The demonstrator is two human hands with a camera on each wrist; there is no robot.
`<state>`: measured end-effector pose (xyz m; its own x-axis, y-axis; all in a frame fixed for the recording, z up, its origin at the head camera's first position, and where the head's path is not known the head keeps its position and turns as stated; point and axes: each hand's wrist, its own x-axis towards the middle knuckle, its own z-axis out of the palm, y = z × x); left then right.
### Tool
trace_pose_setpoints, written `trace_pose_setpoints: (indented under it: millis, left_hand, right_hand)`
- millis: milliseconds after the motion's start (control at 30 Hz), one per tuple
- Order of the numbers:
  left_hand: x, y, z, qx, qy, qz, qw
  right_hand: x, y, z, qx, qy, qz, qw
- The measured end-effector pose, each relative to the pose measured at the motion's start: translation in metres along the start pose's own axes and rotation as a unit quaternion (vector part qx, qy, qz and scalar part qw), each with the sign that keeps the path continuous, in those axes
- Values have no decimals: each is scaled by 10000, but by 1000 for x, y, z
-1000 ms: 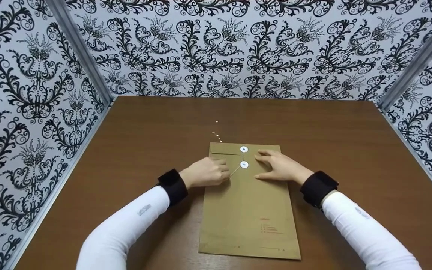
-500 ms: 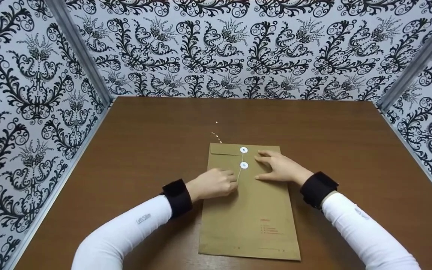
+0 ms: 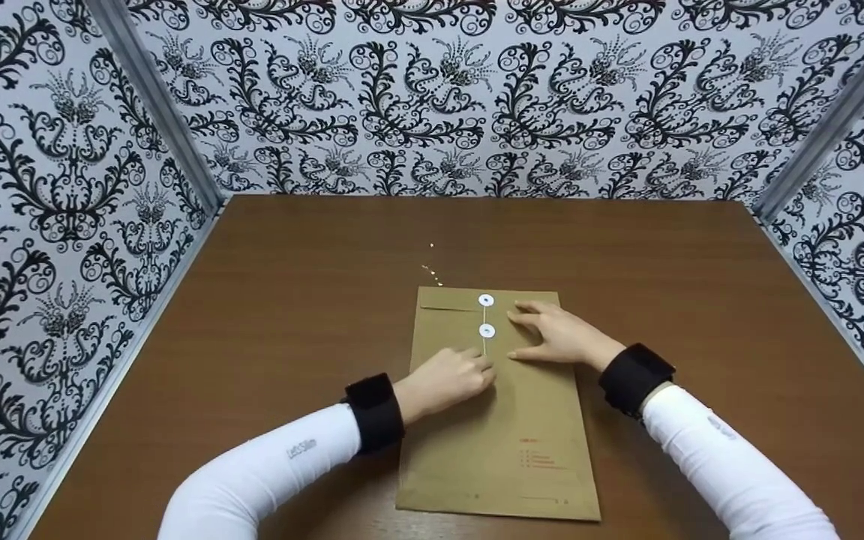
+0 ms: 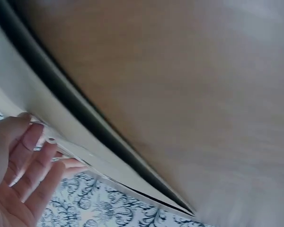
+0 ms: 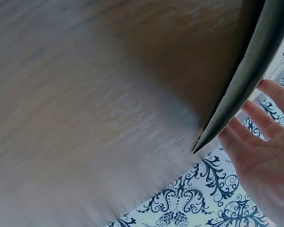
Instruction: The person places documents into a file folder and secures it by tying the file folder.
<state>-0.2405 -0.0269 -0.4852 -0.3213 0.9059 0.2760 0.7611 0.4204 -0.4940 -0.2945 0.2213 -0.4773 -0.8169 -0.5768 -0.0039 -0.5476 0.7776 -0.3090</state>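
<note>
A brown kraft document envelope lies flat, its flap end away from me. Two white paper discs sit on it, an upper disc on the flap and a lower disc just below. From the lower disc a thin string runs straight down to my left hand, whose curled fingers pinch it over the envelope's middle. My right hand rests on the envelope's upper right, fingers spread and fairly straight. In the left wrist view, thumb and forefinger of the left hand meet beside the envelope's edge.
The envelope lies on a brown wooden table. Small pale specks show beyond its top left corner. Walls with a black-and-white scroll pattern enclose the back and both sides.
My left hand has swept right and toward me with the string, which swung from slanting left to hanging almost straight below the lower disc. The right hand has stayed in place.
</note>
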Motion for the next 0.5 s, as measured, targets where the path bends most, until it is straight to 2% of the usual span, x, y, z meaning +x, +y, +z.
trace_pose_setpoints:
  millis: [133,267,400,500]
  left_hand:
    - [3,7,-3,-28,-132,-250,9996]
    - [5,7,-5,-355,-293,-529,9975]
    - [8,2,-7,-998,-571,-737,9906]
    - [8,-4,-10,-1616,-810,-866,9797]
  right_hand:
    - [-1,-1,1,41,-13,-5,10000]
    - [-2,0,1,69,-8,47,10000]
    - [-3,1,2,164,6,129,9998]
    - [-3,1,3,226,1,183,9996]
